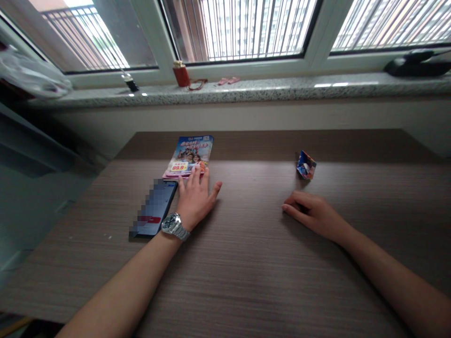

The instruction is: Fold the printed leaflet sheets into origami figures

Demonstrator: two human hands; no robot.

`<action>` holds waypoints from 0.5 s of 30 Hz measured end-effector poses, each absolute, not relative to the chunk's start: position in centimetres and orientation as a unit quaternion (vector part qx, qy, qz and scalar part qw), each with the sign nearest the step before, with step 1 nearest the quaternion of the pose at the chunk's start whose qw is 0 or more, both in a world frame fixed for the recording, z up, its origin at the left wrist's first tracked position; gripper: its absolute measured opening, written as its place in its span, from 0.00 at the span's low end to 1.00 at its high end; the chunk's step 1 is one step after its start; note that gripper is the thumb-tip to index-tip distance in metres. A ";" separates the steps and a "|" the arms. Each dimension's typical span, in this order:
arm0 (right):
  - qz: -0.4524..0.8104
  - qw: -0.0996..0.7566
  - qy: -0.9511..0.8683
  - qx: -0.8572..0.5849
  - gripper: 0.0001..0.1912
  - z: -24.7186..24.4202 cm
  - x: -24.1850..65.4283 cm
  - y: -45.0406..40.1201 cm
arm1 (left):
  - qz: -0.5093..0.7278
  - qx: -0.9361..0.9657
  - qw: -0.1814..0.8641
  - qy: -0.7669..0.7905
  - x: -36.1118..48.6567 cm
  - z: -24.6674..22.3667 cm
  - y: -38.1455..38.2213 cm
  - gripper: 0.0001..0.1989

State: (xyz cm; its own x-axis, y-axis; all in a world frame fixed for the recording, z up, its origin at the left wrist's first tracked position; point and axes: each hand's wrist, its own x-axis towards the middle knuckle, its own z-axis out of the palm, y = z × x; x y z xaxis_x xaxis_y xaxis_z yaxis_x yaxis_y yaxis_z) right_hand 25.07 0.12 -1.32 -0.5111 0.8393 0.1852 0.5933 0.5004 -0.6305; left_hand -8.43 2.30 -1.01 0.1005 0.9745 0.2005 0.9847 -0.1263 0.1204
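My left hand, a steel wristwatch on its wrist, has its fingers spread. The fingertips rest on the near edge of a stack of colourful printed flyers marked 69.9. Just left of that hand lies a smartphone with its screen lit and one side pixelated. My right hand rests on the tabletop with its fingers curled in, and nothing shows in it. Beyond its knuckles, apart from it, stands a small folded piece of printed paper.
The wood-grain table reaches toward a wall under a speckled stone windowsill. On the sill are a red container, a small dark bottle, pink items and a black object. A plastic bag is at far left.
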 end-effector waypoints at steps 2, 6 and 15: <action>0.251 0.242 -0.833 -0.430 0.13 -1.4 25.1 0.1 | -0.117 -0.748 0.027 -0.653 -8.3 -0.9 2.1 0.32; 0.251 0.236 -0.834 -0.431 0.12 -1.6 25.2 0.2 | -0.118 -0.772 0.034 -0.624 -7.7 -0.8 1.5 0.29; 0.252 0.240 -0.832 -0.432 0.12 -1.5 25.2 0.1 | -0.119 -0.832 -0.054 -0.540 -5.9 -0.5 -0.4 0.25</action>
State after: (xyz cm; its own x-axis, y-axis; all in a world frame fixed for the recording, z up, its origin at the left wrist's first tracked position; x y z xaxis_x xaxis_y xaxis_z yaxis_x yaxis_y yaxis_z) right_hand 25.20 0.15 -1.47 -0.5106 0.8404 0.1815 0.5985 0.4990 -0.6267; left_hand -5.88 -0.37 -0.51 0.3892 0.9106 0.1391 0.8847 -0.4116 0.2187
